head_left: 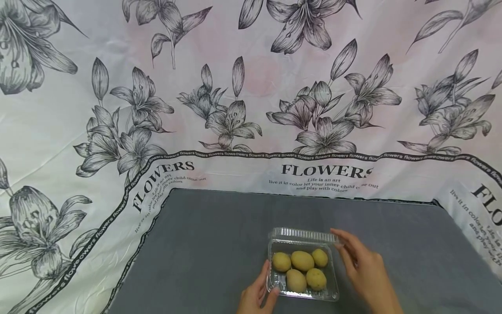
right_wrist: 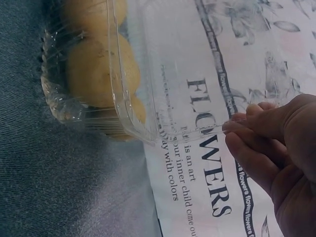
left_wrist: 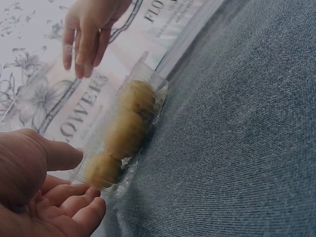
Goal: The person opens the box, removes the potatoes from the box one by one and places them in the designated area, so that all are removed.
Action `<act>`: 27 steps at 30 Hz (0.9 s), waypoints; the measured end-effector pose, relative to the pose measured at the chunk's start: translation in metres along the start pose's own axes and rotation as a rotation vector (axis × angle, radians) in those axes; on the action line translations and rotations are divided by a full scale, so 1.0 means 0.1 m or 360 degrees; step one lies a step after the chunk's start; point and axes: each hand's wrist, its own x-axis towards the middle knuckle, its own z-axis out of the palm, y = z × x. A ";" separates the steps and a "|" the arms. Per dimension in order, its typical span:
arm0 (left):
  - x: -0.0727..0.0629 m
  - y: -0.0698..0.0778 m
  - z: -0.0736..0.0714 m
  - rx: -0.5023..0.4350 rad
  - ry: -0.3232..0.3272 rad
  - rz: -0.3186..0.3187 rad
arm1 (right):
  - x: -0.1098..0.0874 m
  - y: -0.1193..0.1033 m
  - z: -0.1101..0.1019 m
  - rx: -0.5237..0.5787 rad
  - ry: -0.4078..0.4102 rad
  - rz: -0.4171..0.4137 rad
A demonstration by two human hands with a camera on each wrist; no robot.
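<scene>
A clear plastic clamshell container holds several small yellow-brown potatoes in two rows. Its hinged lid is raised on the far side. My right hand pinches the lid's edge at the right; in the right wrist view the thumb and fingertips meet on the thin plastic. At the container's near left corner, my left hand holds the side wall, thumb over the rim. From the left wrist, the potatoes show through the wall, close to the thumb and curled fingers.
The container stands on a dark grey cloth-covered table. Behind it and at both sides hangs a white and pink curtain printed with lilies and the word FLOWERS; its lower edge meets the table's far edge.
</scene>
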 end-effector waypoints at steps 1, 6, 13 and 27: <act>0.00 0.00 0.00 0.0002 -0.0002 -0.0004 | 0.01 0.01 0.00 -0.0001 0.0001 0.0009; 0.01 0.00 0.00 -0.0016 -0.0005 0.0003 | 0.06 0.03 0.01 -0.0014 -0.0001 0.0043; 0.00 0.02 0.01 0.0002 0.0007 -0.0008 | 0.12 0.09 0.05 0.0008 0.0028 0.0073; 0.00 0.01 -0.02 0.0033 -0.0017 0.0022 | 0.20 0.22 0.13 0.0029 0.0069 0.0099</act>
